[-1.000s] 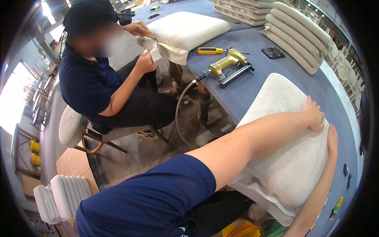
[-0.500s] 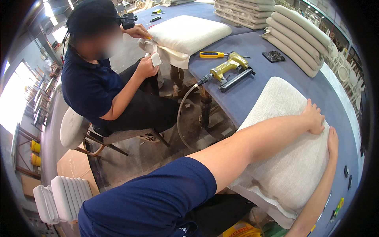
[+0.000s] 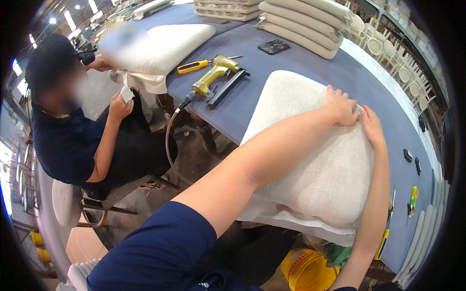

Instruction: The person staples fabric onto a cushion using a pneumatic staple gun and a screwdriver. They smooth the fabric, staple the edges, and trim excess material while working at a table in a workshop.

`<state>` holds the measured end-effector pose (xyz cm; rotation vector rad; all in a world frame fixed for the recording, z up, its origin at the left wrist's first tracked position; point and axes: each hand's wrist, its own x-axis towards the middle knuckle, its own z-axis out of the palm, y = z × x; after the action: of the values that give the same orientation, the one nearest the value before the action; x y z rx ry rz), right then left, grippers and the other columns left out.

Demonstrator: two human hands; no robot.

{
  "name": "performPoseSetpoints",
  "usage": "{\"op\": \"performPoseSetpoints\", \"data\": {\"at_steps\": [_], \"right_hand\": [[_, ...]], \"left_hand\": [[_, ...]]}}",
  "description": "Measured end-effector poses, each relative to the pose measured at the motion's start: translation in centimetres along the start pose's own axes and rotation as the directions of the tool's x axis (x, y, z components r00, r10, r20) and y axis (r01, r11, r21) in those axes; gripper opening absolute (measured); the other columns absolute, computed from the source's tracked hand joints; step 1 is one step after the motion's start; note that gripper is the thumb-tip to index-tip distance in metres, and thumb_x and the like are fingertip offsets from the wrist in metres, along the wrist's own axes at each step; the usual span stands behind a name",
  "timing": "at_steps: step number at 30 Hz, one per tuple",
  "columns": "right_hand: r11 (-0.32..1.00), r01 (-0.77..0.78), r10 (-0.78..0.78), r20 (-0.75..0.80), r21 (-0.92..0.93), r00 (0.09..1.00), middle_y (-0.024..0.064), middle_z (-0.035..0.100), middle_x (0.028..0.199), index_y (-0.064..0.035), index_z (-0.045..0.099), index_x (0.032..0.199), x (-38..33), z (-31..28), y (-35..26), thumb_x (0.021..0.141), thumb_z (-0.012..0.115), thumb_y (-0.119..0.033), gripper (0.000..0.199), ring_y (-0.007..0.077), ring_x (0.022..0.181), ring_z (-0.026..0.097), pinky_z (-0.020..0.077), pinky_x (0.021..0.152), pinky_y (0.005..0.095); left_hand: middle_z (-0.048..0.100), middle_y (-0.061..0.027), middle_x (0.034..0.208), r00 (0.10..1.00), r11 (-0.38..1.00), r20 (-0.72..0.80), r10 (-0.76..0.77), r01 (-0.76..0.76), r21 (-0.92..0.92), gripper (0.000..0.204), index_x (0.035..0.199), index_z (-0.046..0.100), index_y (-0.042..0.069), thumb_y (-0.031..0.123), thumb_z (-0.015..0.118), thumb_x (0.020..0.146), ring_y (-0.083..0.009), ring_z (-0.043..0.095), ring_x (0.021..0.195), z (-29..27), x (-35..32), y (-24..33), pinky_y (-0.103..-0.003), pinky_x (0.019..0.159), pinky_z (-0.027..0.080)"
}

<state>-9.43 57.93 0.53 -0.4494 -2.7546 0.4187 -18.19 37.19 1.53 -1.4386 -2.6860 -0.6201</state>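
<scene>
A cream fabric seat cushion (image 3: 310, 169) lies on the blue-grey table top, with a loose pale flap hanging at its near edge. My left hand (image 3: 341, 107) rests on its far right corner, fingers spread toward the edge. Just beside it, my right hand (image 3: 373, 127) lies along the right side of the cushion with its fingers stretched out; part of the palm is hidden. Farther left on the table are a gold pneumatic staple gun (image 3: 213, 80) with a hose and a yellow-handled screwdriver (image 3: 192, 67).
At the left a seated person (image 3: 63, 126) works on another cream cushion (image 3: 170, 48). Stacked cushions (image 3: 301, 29) and a dark flat object (image 3: 273, 46) are at the back. Small black pieces (image 3: 407, 155) and a yellow-handled tool (image 3: 383, 245) lie right; a yellow bucket (image 3: 310, 276) stands below.
The whole view has swung right, so everything appears farther left, and more of the yellow bucket shows. Both hands stay at the same corner of the cushion, now slightly closer together.
</scene>
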Motion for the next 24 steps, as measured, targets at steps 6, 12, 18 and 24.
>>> {"op": "performPoseSetpoints", "data": {"at_steps": [6, 12, 18, 24], "right_hand": [[0.996, 0.087, -0.088, -0.020, -0.022, 0.996, 0.0170, 0.063, 0.153, -0.0100, 0.063, 0.149, -1.1, -0.7, -2.9, 0.114, 0.044, -0.042, 0.051, 0.0354, 0.144, 0.055, 0.0398, 0.121, 0.0494], [0.949, 0.061, -0.068, -0.013, -0.310, 0.998, 0.0146, 0.046, 0.170, -0.0147, 0.052, 0.162, -3.6, 0.7, -1.5, 0.114, 0.042, -0.047, 0.059, 0.0365, 0.157, 0.040, 0.0304, 0.128, 0.0525], [0.932, 0.015, -0.020, -0.008, -0.362, 1.000, 0.0140, 0.038, 0.175, -0.0167, 0.046, 0.167, -8.9, 0.3, -3.9, 0.113, 0.041, -0.052, 0.065, 0.0379, 0.162, 0.033, 0.0241, 0.131, 0.0568], [0.927, 0.042, -0.062, -0.044, -0.372, 0.997, 0.0162, 0.042, 0.172, -0.0188, 0.048, 0.165, -15.2, -0.3, -7.3, 0.112, 0.043, -0.055, 0.064, 0.0391, 0.161, 0.034, 0.0272, 0.129, 0.0591]], "left_hand": [[0.049, -0.0203, 0.167, 0.998, 0.999, -0.046, 0.030, -0.031, -0.015, 0.067, 0.162, 0.054, 0.018, 0.053, 0.039, 0.107, -0.0414, 0.039, 0.158, -0.7, -0.6, 0.5, -0.066, 0.129, 0.017], [0.032, -0.0182, 0.177, 0.999, 0.997, 0.006, 0.051, -0.051, 0.053, 0.071, 0.168, 0.044, 0.018, 0.056, 0.032, 0.109, -0.0400, 0.026, 0.165, -0.2, -3.6, 0.8, -0.061, 0.133, 0.012], [0.027, -0.0175, 0.179, 0.998, 0.992, 0.027, 0.050, -0.052, 0.113, 0.074, 0.172, 0.036, 0.019, 0.059, 0.028, 0.110, -0.0394, 0.021, 0.167, -1.1, -9.1, 1.9, -0.061, 0.134, 0.011], [0.029, -0.0196, 0.178, 0.990, 0.976, 0.063, 0.129, -0.138, 0.166, 0.073, 0.171, 0.036, 0.018, 0.060, 0.028, 0.111, -0.0393, 0.022, 0.166, -1.7, -14.5, 2.6, -0.064, 0.132, 0.016]]}}
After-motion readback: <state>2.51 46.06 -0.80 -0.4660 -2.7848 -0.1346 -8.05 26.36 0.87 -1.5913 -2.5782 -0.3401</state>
